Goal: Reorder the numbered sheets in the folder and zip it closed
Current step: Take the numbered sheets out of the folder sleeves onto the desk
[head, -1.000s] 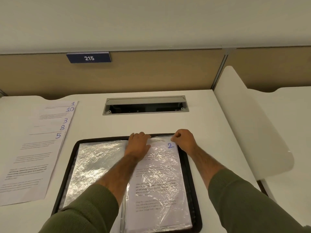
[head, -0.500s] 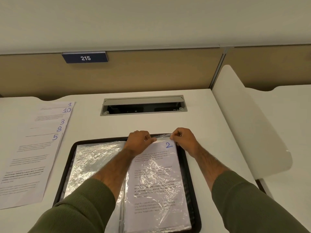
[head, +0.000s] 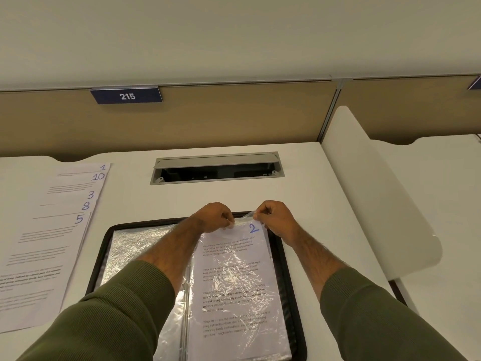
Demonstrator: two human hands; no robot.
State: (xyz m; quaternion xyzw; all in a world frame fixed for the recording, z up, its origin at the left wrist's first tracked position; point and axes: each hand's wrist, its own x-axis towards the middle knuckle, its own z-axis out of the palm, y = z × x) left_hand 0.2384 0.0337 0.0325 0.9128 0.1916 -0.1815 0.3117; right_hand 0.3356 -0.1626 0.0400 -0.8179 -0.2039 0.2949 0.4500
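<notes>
Now, with my left hand (head: 216, 216) pinching sheet 2 (head: 234, 277) and my right hand (head: 276, 220) apparently pinching the sleeve lip (head: 247, 214), I should draw straight out.

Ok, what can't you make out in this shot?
Head view:
Print on sheet 2: too small, glare from its plastic sleeve.
Loose sheets: cut off by frame edge, overlapping each other.
Near edge and zip of folder: behind arms, below bottom edge.
Left pocket contents: glare, arm across it.
</notes>
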